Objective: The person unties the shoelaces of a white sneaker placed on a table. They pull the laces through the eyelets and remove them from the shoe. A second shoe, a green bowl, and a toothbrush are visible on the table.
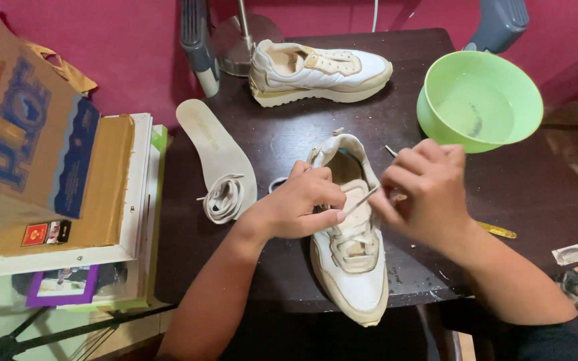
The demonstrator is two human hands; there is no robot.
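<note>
I am steadying a soft, light shoe (352, 254) at table centre, my left hand (299, 204) gripping its collar. My right hand (426, 194) at 3 o'clock is pinching a thin tool (362, 199) shut; the padded collar feels like the safest hold.

Both forearms reach in from the near edge; left hand (302, 204) curled, thumb pressing, right hand (426, 190) pinching with fingertips together, hands near

2 sneakers (349, 254) (1 bowl (479, 100), 1 insole (212, 144))
</note>
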